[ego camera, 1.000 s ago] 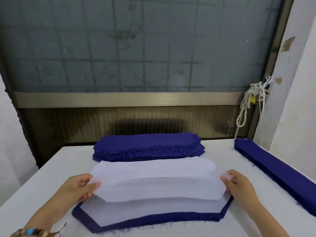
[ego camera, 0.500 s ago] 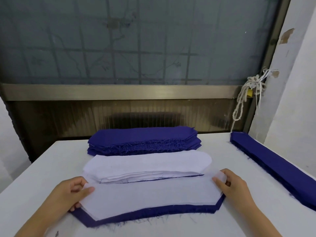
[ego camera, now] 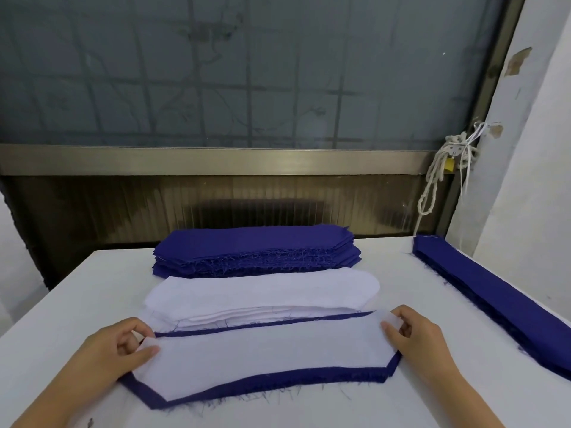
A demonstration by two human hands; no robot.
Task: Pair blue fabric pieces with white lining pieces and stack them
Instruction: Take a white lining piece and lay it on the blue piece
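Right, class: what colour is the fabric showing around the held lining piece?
Dark blue; the fabric border shows best in head view.

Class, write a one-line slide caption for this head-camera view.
Left hand and right hand pinch the ends of a white lining piece atop a blue fabric piece.

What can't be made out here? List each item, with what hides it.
Head view only:
- Blue fabric piece: only its border shows, because the white lining piece covers the rest.
- White lining stack and blue stack: the layers are too thin to count.
- Long blue stack: the right frame edge cuts off its near end.
- Window: the frosted glass blurs whatever is behind it.
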